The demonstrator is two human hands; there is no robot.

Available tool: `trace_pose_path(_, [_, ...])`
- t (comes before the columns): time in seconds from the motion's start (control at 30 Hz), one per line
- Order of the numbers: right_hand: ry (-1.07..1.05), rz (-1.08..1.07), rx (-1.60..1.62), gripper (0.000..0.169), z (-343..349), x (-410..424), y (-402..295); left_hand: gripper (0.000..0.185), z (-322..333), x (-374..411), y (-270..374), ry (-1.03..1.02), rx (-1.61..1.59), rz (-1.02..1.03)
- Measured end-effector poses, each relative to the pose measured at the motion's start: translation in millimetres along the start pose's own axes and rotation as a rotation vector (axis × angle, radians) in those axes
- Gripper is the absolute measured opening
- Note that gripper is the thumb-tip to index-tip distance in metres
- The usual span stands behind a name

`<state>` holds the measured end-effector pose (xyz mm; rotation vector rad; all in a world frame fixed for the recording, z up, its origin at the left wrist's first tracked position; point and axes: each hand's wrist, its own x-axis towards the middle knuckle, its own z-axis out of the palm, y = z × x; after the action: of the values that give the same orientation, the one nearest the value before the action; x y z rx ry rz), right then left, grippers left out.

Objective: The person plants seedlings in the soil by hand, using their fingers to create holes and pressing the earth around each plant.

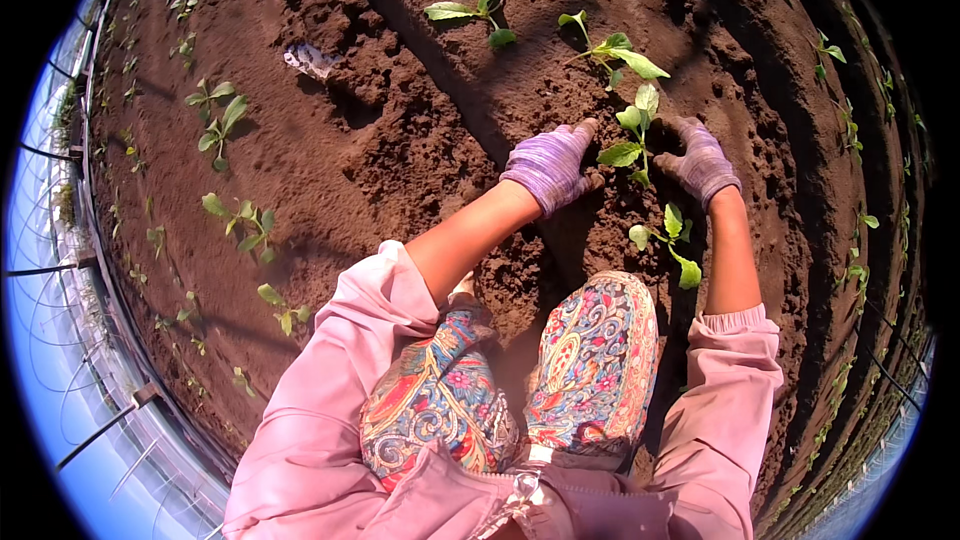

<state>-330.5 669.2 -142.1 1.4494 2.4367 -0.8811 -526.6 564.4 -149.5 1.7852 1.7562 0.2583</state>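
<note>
A leafy green seedling [637, 131] stands in loose brown soil, with one gloved hand on each side of it. My left hand [553, 167], in a purple knit glove, rests on the soil left of the seedling, its fingers apart. On the right, my right hand [697, 159], in a similar soiled glove, has its fingers spread at the soil, the fingertips towards the stem. Neither hand visibly holds anything. A second seedling [671, 236] grows nearer my knees, and another seedling [611, 52] leans to the right just beyond the hands.
More seedlings [476, 11] grow farther up, and others [219, 120] in rows at the left. A pale torn scrap [309, 60] lies on the soil. Dark furrows run along the right. My patterned trouser knees [589, 360] are near the plants. Greenhouse framing [90, 165] curves along the left.
</note>
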Motion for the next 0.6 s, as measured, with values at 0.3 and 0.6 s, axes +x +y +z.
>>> trace_pose_path(0.3, [0.071,-0.114,0.064,0.041,31,18,-8,0.037,20,17,3,0.028,-0.047,0.034])
trace_pose_path(0.6, [-0.021,0.066,0.775,0.044,0,-22,27,0.057,2,-52,-80,0.455,-0.630,-0.094])
